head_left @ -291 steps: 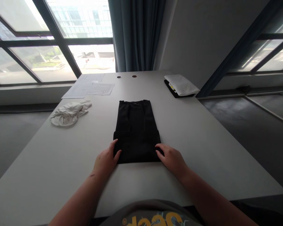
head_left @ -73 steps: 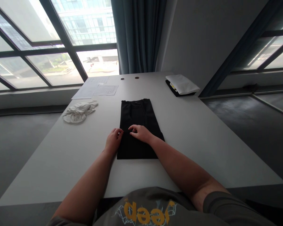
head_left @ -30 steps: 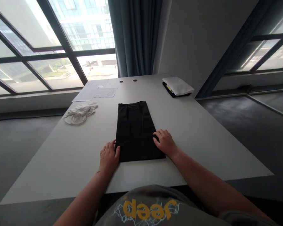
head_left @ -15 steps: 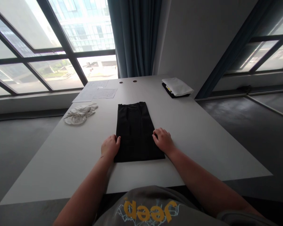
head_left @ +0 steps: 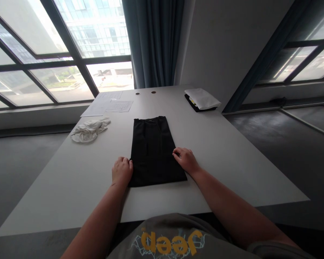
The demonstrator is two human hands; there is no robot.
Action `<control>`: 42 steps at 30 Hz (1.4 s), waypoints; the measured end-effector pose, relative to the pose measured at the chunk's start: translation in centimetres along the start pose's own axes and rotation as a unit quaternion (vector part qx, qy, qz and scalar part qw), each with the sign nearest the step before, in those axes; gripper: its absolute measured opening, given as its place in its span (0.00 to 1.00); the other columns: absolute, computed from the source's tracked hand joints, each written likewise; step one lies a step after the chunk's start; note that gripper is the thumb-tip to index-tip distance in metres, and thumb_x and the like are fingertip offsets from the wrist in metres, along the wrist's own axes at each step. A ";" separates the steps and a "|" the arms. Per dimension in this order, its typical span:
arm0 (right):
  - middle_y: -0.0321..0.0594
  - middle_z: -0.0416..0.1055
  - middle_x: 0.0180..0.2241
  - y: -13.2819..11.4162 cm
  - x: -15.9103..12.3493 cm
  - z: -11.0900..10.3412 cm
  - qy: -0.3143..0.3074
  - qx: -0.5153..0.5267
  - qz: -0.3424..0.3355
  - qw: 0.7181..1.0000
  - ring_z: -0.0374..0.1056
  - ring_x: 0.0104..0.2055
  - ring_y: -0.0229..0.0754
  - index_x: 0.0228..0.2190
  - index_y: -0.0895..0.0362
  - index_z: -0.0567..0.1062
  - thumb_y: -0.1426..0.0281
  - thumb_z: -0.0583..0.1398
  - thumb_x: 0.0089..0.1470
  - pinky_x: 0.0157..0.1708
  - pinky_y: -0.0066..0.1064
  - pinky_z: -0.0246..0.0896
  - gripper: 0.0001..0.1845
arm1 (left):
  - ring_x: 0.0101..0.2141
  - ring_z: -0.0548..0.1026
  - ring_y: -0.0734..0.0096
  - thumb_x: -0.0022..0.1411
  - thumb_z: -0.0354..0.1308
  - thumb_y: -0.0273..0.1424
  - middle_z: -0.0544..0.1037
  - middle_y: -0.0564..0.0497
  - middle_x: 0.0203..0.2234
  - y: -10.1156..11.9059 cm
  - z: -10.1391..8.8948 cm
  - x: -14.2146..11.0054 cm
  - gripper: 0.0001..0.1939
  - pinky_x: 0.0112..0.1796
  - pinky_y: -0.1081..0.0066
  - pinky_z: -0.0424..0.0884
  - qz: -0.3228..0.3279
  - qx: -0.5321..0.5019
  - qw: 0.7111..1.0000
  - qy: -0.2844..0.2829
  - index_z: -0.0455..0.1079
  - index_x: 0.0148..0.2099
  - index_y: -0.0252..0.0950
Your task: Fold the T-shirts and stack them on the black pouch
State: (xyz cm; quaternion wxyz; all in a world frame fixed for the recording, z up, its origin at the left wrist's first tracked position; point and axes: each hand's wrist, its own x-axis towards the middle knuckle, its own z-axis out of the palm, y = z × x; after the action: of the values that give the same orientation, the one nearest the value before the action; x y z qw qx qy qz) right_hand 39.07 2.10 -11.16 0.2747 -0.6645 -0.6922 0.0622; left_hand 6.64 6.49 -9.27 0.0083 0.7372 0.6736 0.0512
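A folded black garment [head_left: 153, 144] lies flat on the white table in front of me, its waistband-like edge at the far end. At its left edge, my left hand [head_left: 122, 170] is closed, thumb and fingers pinching the cloth. My right hand [head_left: 187, 159] pinches the right edge between thumb and curled fingers, slightly farther from me than the left. A faint crosswise line runs over the cloth between the two hands. The fingertips under the edges are partly hidden.
A crumpled white cloth [head_left: 89, 130] lies on the table [head_left: 232, 172] to the left. Papers [head_left: 118, 105] rest behind it. Toward the back right sits a white folded item [head_left: 203, 98] on something black. Two round holes are near the far edge, before a blue curtain [head_left: 153, 43].
My left hand has shifted slightly left and toward me at the garment's edge. The right hand has barely moved. A crosswise line now shows on the black cloth between them.
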 end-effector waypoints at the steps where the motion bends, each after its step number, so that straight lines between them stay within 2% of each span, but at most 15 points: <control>1: 0.38 0.79 0.36 0.0 0.1 -0.1 -0.008 0.001 0.001 1.000 0.72 0.41 0.44 0.37 0.53 0.77 0.69 0.59 0.63 0.44 0.35 0.56 0.06 | 0.50 0.76 0.52 0.73 0.48 0.38 0.76 0.39 0.49 0.0 -0.1 -0.2 0.16 0.47 0.60 0.71 -0.002 0.001 1.000 -0.001 0.75 0.44 0.35; 4: 0.39 0.79 0.37 -0.1 0.2 -0.3 -0.015 -0.006 0.009 1.000 0.72 0.41 0.44 0.38 0.53 0.77 0.68 0.58 0.63 0.44 0.35 0.57 0.07 | 0.47 0.78 0.52 0.74 0.47 0.40 0.79 0.40 0.45 -0.2 -0.6 -1.2 0.17 0.45 0.60 0.71 -0.009 -0.022 1.000 -0.012 0.72 0.49 0.35; 7: 0.41 0.79 0.38 -0.3 -0.3 -0.3 -0.007 -0.007 0.002 1.000 0.72 0.42 0.45 0.40 0.54 0.77 0.67 0.58 0.64 0.45 0.35 0.59 0.08 | 0.41 0.80 0.55 0.75 0.48 0.40 0.82 0.46 0.38 -0.7 -0.9 -3.2 0.18 0.43 0.61 0.69 0.005 -0.076 0.997 -0.019 0.66 0.59 0.35; 9: 0.42 0.79 0.41 -0.5 -0.7 -0.2 -0.012 -0.011 -0.004 1.000 0.72 0.44 0.47 0.42 0.54 0.76 0.68 0.58 0.64 0.47 0.36 0.59 0.08 | 0.38 0.81 0.57 0.74 0.49 0.39 0.82 0.49 0.35 -1.1 -0.8 -4.7 0.19 0.43 0.62 0.69 0.020 -0.113 0.993 -0.018 0.64 0.61 0.37; 12: 0.42 0.80 0.44 -0.7 -1.1 0.2 -0.027 -0.031 -0.005 0.999 0.72 0.47 0.49 0.45 0.53 0.76 0.69 0.59 0.63 0.47 0.38 0.59 0.09 | 0.36 0.80 0.58 0.73 0.50 0.37 0.81 0.51 0.32 -2.0 -0.3 -6.6 0.21 0.41 0.62 0.70 0.034 -0.166 0.985 -0.015 0.62 0.63 0.37; 16: 0.41 0.80 0.41 -0.8 -1.1 0.5 -0.037 -0.053 0.008 0.998 0.73 0.45 0.49 0.46 0.52 0.76 0.69 0.59 0.64 0.47 0.37 0.58 0.09 | 0.35 0.80 0.59 0.71 0.51 0.38 0.80 0.52 0.30 -3.3 0.3 -8.3 0.24 0.41 0.62 0.72 0.059 -0.225 0.973 0.000 0.61 0.66 0.37; 21: 0.41 0.80 0.41 -0.8 -1.1 0.5 -0.032 -0.057 0.021 0.998 0.74 0.44 0.48 0.47 0.52 0.76 0.68 0.60 0.64 0.47 0.37 0.58 0.10 | 0.36 0.79 0.60 0.70 0.53 0.38 0.81 0.52 0.32 -4.1 0.6 -9.1 0.21 0.43 0.61 0.72 0.066 -0.229 0.971 0.003 0.66 0.61 0.39; 27: 0.41 0.80 0.39 -0.8 -1.4 0.6 -0.026 -0.068 0.038 0.997 0.75 0.44 0.48 0.47 0.52 0.76 0.66 0.60 0.65 0.47 0.37 0.58 0.10 | 0.39 0.78 0.59 0.71 0.53 0.36 0.80 0.51 0.32 -3.9 0.4 -8.9 0.13 0.47 0.57 0.70 0.091 -0.140 0.986 -0.019 0.72 0.54 0.40; 32: 0.46 0.77 0.45 -0.7 -1.4 0.2 -0.007 -0.108 0.048 0.993 0.71 0.48 0.51 0.48 0.53 0.75 0.63 0.60 0.65 0.48 0.40 0.60 0.13 | 0.50 0.76 0.54 0.69 0.56 0.36 0.79 0.44 0.48 -5.4 0.4 -7.7 0.16 0.50 0.56 0.72 0.201 -0.105 0.974 -0.005 0.73 0.57 0.42; 35: 0.51 0.74 0.48 -1.6 -1.6 -0.7 0.013 -0.126 0.034 0.991 0.68 0.51 0.55 0.50 0.54 0.76 0.63 0.59 0.64 0.50 0.45 0.62 0.15 | 0.53 0.75 0.53 0.69 0.57 0.38 0.76 0.43 0.53 -6.3 0.3 -6.4 0.17 0.53 0.55 0.72 0.254 -0.099 0.962 0.008 0.73 0.57 0.43; 37: 0.52 0.71 0.53 -2.7 -1.9 -1.2 0.029 -0.107 -0.016 0.994 0.66 0.56 0.56 0.53 0.53 0.76 0.66 0.57 0.65 0.55 0.48 0.61 0.17 | 0.55 0.74 0.54 0.71 0.55 0.39 0.74 0.43 0.56 -6.1 0.2 -5.3 0.17 0.55 0.55 0.71 0.248 -0.108 0.962 0.023 0.73 0.58 0.43; 39: 0.52 0.68 0.59 -4.1 -2.7 -1.2 0.032 -0.092 -0.071 0.993 0.61 0.63 0.56 0.57 0.53 0.75 0.67 0.55 0.67 0.63 0.50 0.54 0.20 | 0.58 0.73 0.53 0.73 0.51 0.40 0.73 0.42 0.59 -5.0 0.3 -4.3 0.20 0.57 0.54 0.71 0.209 -0.113 0.971 0.031 0.70 0.61 0.41; 42: 0.54 0.59 0.68 -5.6 -4.2 0.1 -0.021 -0.109 -0.082 0.990 0.51 0.71 0.59 0.64 0.55 0.69 0.63 0.57 0.66 0.69 0.55 0.44 0.27 | 0.62 0.70 0.52 0.74 0.48 0.41 0.71 0.38 0.63 -2.9 1.2 -3.2 0.25 0.60 0.53 0.69 0.157 -0.109 0.981 0.026 0.64 0.67 0.36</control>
State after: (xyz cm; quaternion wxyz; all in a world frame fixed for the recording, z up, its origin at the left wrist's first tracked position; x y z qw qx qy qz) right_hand 33.96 -2.46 -10.00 0.1906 -0.6298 -0.7527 -0.0224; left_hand 3.64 3.68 -10.88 0.0629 0.8271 0.5398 0.1435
